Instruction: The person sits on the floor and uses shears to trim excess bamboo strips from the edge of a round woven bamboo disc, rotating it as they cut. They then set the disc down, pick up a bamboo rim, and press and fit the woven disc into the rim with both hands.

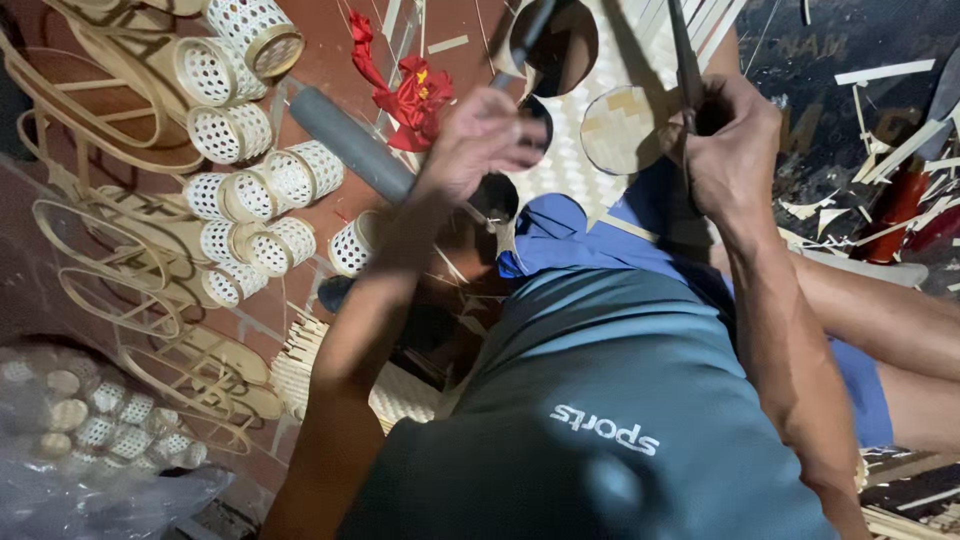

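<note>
A person seated on the floor (330,70) works woven bamboo, seen from above. The left hand (480,140) has its fingers curled shut around a thin dark tool (528,35) held over a pale woven mat (600,60). The right hand (725,150) grips a long dark blade-like tool (684,60) upright, fingers wrapped tightly about it, just beside a round woven disc (620,128) that rests on the mat above the person's blue shorts (580,235). Round holes show in the mat near the left hand; whether the tool's tip touches the mat cannot be told, since the view is blurred there. A grey cylinder (350,145) lies on the reddish floor beside the left forearm, with a red cloth (410,90) near it. Small white openwork baskets (255,195) are clustered further left, beside coiled bamboo hoops (110,270). More of the little baskets sit in a clear plastic bag (90,440) at the lower left. Bamboo offcuts (880,150) litter the dark ground at the right.
</note>
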`<control>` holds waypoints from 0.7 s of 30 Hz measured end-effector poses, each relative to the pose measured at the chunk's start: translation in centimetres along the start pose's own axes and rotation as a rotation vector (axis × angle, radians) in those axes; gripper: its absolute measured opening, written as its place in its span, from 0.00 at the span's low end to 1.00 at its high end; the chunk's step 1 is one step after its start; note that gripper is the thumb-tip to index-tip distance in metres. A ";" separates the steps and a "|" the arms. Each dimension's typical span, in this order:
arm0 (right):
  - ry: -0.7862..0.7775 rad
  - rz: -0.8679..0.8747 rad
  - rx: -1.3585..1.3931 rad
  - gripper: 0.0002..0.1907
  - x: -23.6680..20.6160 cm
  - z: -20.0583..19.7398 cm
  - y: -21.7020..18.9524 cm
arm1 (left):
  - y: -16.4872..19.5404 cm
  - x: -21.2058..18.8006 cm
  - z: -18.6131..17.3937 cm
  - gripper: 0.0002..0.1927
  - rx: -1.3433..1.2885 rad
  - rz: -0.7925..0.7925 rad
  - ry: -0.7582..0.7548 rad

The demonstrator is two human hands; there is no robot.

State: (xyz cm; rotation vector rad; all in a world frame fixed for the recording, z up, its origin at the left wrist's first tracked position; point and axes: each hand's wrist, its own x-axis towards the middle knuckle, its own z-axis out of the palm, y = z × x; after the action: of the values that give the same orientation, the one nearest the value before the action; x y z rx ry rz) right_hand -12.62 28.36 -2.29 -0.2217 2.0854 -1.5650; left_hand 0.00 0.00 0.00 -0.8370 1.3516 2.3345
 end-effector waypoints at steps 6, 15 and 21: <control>-0.025 0.119 0.207 0.09 -0.2 -1.8 -1.2 | -3.3 6.5 -0.7 0.11 0.256 -0.189 -0.398; 0.003 0.033 0.087 0.14 -1.3 -4.3 -1.7 | -3.5 5.2 3.9 0.09 0.019 -0.188 -0.337; -0.064 0.011 -0.092 0.13 -0.3 -4.5 0.5 | -6.2 5.3 4.5 0.08 -0.072 -0.102 -0.296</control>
State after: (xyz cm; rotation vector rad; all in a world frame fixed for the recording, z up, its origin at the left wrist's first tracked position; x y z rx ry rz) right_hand -14.47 32.44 -1.79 -0.2885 2.1074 -1.4384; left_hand -2.30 6.85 -5.78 -0.5380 1.0821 2.3276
